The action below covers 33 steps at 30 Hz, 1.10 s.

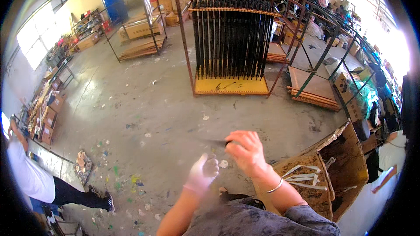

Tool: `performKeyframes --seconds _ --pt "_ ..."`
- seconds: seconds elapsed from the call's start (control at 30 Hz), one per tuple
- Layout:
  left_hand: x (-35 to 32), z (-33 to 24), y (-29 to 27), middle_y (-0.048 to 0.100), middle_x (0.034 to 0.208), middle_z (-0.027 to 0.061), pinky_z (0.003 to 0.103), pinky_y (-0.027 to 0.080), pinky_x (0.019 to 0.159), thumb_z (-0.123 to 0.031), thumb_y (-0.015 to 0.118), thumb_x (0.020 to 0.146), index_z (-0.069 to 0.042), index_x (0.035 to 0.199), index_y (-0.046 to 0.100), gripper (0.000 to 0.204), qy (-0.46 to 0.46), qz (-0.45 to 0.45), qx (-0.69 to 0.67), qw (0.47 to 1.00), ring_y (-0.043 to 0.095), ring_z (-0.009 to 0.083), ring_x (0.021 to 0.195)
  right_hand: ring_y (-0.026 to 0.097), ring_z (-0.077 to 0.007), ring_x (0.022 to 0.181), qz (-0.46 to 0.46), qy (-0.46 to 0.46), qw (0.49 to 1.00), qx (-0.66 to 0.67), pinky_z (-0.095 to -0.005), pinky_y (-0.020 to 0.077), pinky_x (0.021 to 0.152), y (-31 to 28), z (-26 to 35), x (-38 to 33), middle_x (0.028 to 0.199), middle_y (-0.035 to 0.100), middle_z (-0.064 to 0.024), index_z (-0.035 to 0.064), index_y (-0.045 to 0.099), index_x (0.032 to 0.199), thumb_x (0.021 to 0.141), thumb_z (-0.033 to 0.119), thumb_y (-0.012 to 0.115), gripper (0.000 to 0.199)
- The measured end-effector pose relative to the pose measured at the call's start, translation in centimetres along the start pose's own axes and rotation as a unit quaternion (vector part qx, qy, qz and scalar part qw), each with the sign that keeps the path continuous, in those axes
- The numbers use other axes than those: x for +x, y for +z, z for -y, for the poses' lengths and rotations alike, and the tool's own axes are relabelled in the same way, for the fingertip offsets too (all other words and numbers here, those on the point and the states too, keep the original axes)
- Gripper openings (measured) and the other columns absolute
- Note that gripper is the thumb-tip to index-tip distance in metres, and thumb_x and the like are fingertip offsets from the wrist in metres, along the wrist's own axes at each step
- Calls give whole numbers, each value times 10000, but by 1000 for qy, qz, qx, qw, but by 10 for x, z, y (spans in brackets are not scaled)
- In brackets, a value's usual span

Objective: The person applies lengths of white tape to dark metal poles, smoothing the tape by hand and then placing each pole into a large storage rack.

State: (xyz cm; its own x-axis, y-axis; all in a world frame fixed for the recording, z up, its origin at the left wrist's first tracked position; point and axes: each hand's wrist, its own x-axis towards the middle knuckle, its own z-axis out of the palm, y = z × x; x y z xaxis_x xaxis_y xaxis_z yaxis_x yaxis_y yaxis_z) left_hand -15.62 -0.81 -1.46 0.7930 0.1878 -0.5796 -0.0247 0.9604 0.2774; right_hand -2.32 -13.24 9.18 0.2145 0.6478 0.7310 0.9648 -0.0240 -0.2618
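Grey open floor (131,105), right grip (247,150) (holding dark piece (228,143)), carton edge (321,144)

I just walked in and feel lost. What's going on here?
The person's right hand pinches a thin dark thing, too blurred to identify. The left hand, seemingly white-gloved, is near it, half curled, with nothing visible in it. Ahead, upright black rods stand in a yellow-based rack. A cardboard box is at the right, a co-worker at the far left.
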Motion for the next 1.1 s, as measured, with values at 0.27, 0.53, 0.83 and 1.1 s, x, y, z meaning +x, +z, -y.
performKeyframes --seconds 0.27,0.53,0.83,1.1 --pt "54 -45 -90 616 732 73 305 445 546 -308 515 889 -59 869 585 259 40 -166 -5 985 565 204 641 567 -242 746 -77 145 984 -69 -323 452 662 -31 -133 61 891 617 -79 45 598 770 625 9 705 184" --pt "95 -101 -191 612 753 47 331 465 615 -281 508 888 -119 804 546 187 146 -214 47 965 573 200 695 588 -277 793 -94 160 977 -99 -313 471 703 4 -257 160 901 603 -138 -33 570 834 702 -6 657 160" --pt "220 -263 -163 572 777 46 302 418 593 -300 522 884 -111 830 527 196 237 -182 204 932 529 201 698 590 -263 768 -85 157 968 -174 -302 475 710 79 -372 301 901 606 -136 -47 571 859 756 21 635 139" --pt "263 -377 -76 495 711 -6 279 405 590 -276 491 891 -113 818 494 178 180 -294 32 938 465 132 644 602 -256 736 -116 166 972 -121 -299 477 657 157 -471 392 855 609 -121 -21 589 854 743 54 653 148"
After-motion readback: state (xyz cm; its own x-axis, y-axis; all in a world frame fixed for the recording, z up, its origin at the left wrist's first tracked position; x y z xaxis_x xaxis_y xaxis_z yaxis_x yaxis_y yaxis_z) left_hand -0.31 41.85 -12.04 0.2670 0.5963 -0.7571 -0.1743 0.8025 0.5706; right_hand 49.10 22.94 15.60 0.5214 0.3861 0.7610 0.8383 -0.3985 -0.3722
